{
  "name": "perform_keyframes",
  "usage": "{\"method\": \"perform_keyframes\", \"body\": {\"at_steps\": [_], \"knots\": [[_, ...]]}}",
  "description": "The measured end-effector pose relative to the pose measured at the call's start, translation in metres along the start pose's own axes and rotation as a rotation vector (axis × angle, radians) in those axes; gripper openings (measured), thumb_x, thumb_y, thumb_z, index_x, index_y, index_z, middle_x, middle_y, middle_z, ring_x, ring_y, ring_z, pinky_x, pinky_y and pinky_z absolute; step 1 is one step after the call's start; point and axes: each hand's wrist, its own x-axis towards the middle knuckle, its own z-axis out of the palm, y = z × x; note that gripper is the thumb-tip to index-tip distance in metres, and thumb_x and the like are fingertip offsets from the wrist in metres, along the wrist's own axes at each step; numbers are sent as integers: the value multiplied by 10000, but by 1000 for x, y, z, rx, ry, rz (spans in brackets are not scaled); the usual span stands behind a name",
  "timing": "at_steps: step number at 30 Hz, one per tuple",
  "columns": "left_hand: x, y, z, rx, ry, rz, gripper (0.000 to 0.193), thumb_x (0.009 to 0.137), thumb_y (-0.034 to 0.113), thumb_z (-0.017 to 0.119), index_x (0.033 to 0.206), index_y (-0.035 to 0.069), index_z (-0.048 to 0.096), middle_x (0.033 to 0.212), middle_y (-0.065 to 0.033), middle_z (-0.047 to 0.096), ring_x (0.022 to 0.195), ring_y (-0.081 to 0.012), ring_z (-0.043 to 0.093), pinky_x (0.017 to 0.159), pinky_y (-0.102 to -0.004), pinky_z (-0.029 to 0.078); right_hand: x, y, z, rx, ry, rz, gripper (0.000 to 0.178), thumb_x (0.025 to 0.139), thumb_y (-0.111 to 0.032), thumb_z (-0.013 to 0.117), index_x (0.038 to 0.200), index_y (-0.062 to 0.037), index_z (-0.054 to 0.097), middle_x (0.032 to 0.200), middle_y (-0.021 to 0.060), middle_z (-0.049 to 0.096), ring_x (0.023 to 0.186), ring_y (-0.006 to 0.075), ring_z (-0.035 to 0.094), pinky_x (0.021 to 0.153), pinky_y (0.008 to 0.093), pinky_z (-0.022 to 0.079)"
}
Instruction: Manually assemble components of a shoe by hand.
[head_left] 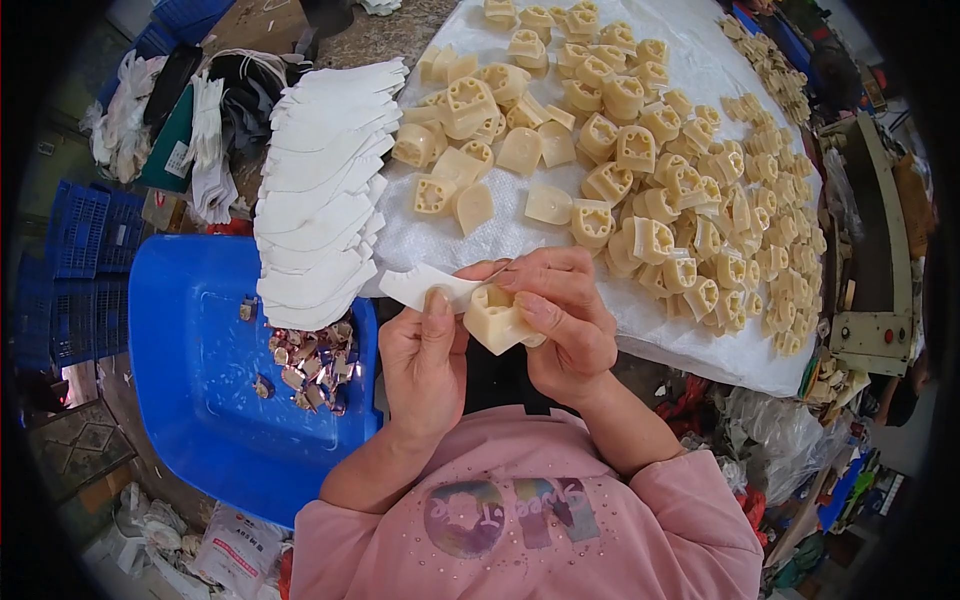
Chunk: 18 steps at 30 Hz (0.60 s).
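Held close before my chest, a cream hollow plastic block (492, 322), shaped like a shoe heel, is gripped by the fingers of my right hand (568, 320). Its opening faces up. My left hand (428, 350) pinches a thin white curved strip (425, 287) between thumb and fingers. The strip's right end meets the block's rim near both hands' fingertips; whether it is stuck there I cannot tell. Just left of my hands lies a fanned stack of similar white strips (325, 185). Beyond my right hand, many more cream blocks (635, 150) are spread about.
A white woven sheet (560, 235) covers the work surface under the blocks. At the left stands a blue plastic tub (215, 400) with shiny metallic-coloured pieces (312, 370) inside. Blue crates (100, 230) and gloves (207, 140) are farther left. Clear plastic bags (770, 430) lie at right.
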Motion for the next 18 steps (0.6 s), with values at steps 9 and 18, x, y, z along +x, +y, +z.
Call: {"method": "perform_keyframes", "body": {"at_steps": [9, 18], "knots": [[-2, 1, 4, 112, 64, -44, 428, 1008, 225, 334, 1182, -131, 492, 1163, -184, 558, 1049, -186, 557, 908, -302, 455, -3, 2, -2, -168, -53, 3, 381, 668, 42, 664, 1025, -62, 581, 955, 88, 607, 812, 274, 542, 695, 382, 441], [-3, -2, -12, 381, -18, 30, 423, 996, 239, 360, 1168, -126, 488, 1207, -205, 531, 1043, -201, 569, 906, -316, 453, -4, 12, -7, -349, -67, -46, 361, 631, -29, 651, 973, -129, 590, 934, 16, 629, 768, 216, 489, 726, 401, 291]]}}
